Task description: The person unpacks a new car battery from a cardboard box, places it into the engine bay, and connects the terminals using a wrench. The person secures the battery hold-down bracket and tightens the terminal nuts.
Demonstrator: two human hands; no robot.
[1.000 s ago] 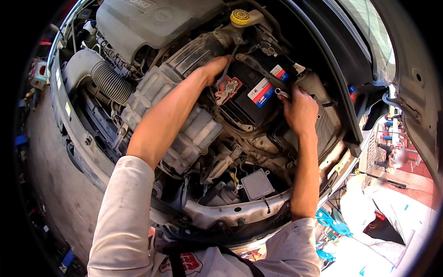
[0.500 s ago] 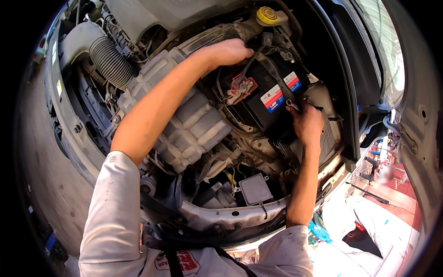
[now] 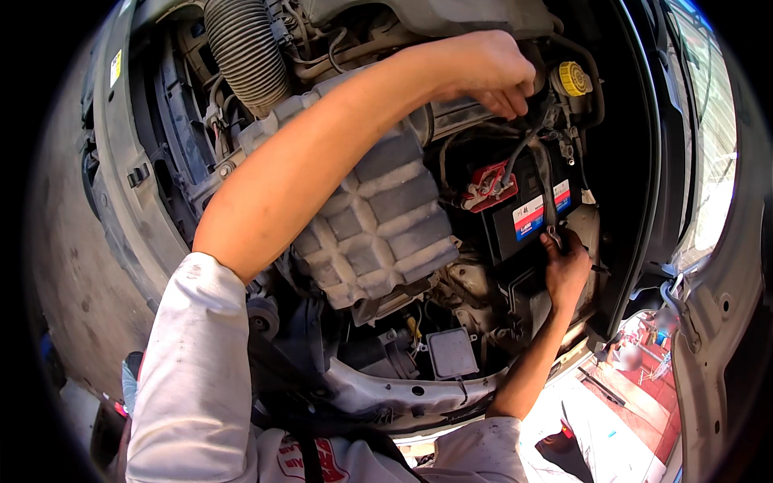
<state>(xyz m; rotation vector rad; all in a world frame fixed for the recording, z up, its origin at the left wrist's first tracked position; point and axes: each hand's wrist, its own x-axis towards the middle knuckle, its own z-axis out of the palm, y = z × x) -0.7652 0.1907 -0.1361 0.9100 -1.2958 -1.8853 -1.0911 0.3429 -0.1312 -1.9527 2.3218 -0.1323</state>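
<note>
A black car battery (image 3: 527,183) with a red, white and blue label sits in the engine bay, right of the middle. A dark hold-down strap (image 3: 546,179) crosses its top from far to near. At the strap's near end, my right hand (image 3: 568,270) is closed with thumb and finger on a small shiny metal piece, whose kind I cannot make out. My left hand (image 3: 495,71) hangs above the battery's far left side, fingers curled downward; whatever they hold, if anything, is hidden. Below it lie a black cable (image 3: 515,157) and a red terminal cover (image 3: 489,185).
A ribbed grey cover (image 3: 378,217) lies under my left forearm. Beyond the battery stands a yellow cap (image 3: 573,79). A corrugated air hose (image 3: 245,56) is at the far left. The front crossmember (image 3: 403,396) runs close to me, with a square grey module (image 3: 452,352) behind it.
The whole engine bay has shifted right in view. My left hand has lifted away from the battery's far left corner. My right hand stays at the strap's near end.
</note>
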